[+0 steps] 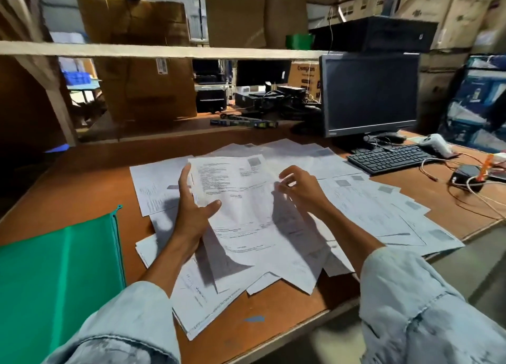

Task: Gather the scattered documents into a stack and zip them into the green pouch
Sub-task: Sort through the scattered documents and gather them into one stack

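While papers [369,207] lie scattered on the worktop [93,177], one sheet [241,199] is held above them.
Head view: left grip [193,204] clasps the sheet's left edge, thumb on top; right grip [298,188] pinches its right edge; pouch [54,267] lies flat, left of the papers.

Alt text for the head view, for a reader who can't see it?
A left hand and right hand hold a printed sheet over scattered documents on a brown desk. A green pouch lies left; keyboard and monitor stand back right.
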A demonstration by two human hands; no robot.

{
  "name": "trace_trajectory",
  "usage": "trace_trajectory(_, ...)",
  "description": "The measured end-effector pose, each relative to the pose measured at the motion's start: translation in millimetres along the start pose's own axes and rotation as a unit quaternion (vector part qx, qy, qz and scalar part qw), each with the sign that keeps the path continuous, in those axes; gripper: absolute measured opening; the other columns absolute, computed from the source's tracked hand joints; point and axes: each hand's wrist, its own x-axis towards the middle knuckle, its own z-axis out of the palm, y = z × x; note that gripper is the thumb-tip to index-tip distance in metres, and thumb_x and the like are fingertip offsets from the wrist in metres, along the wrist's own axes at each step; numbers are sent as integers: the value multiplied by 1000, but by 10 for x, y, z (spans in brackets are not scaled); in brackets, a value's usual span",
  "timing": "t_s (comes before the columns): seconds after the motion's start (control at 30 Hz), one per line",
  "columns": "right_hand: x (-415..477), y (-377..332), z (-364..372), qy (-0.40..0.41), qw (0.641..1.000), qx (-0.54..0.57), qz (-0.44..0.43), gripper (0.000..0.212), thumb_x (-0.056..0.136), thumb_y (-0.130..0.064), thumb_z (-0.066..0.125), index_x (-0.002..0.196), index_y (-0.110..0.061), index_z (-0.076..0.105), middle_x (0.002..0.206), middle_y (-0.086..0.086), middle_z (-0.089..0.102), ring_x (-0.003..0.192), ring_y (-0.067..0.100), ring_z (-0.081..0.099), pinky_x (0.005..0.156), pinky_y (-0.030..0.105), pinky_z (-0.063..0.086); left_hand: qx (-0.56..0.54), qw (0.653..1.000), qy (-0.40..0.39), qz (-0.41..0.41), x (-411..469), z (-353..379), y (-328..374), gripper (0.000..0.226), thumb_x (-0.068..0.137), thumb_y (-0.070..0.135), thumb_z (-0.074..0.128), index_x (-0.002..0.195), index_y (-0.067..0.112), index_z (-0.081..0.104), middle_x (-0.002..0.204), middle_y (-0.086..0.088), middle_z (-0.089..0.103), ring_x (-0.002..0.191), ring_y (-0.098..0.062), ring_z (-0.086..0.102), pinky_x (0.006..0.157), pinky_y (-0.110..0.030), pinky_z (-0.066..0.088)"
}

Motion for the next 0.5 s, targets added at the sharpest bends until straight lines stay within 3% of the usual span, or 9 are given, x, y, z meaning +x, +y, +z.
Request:
trace_trajectory(0.1,199,215,-194,1,995,-101,17,22,89,-20,71,109,-11,64,103,6,71,83,17,65,65,22,44,18,1000,-2,-15,-1,31,-35,73,88,-9,64,142,37,48,147,10,49,136,-17,45,110,-44,44)
trace_trajectory(0.27,674,502,-289,0,978,-200,67,21,88,-12,68,109,-9,66,113,11,69,102,26,64,79,25,46,29,999,17,-32,28,53,-134,57,92,-5,61,137,31,57,138,21,54,134,-10,47,111,-44,43)
trace_trajectory(0.33,834,533,-240,0,971,-216,104,30,91,-26,68,115,-9,63,116,12,67,105,29,62,80,27,46,35,999,14,-37,44,45,-153,58,92,-3,62,135,35,58,135,28,54,134,-9,47,111,-46,43)
trace_trajectory(0.4,947,519,-120,2,959,-240,153,53,90,-52,61,123,-11,55,121,14,64,108,32,59,89,37,48,39,998,8,-39,63,48,-141,58,92,-2,62,135,37,58,134,29,54,132,-7,49,110,-46,44)
trace_trajectory(0.5,998,486,119,-11,929,-307,208,84,82,-78,46,138,-16,43,136,17,54,127,38,46,103,50,37,24,998,7,-54,69,76,-128,56,92,-2,63,133,36,59,133,27,56,129,-7,52,107,-43,47)
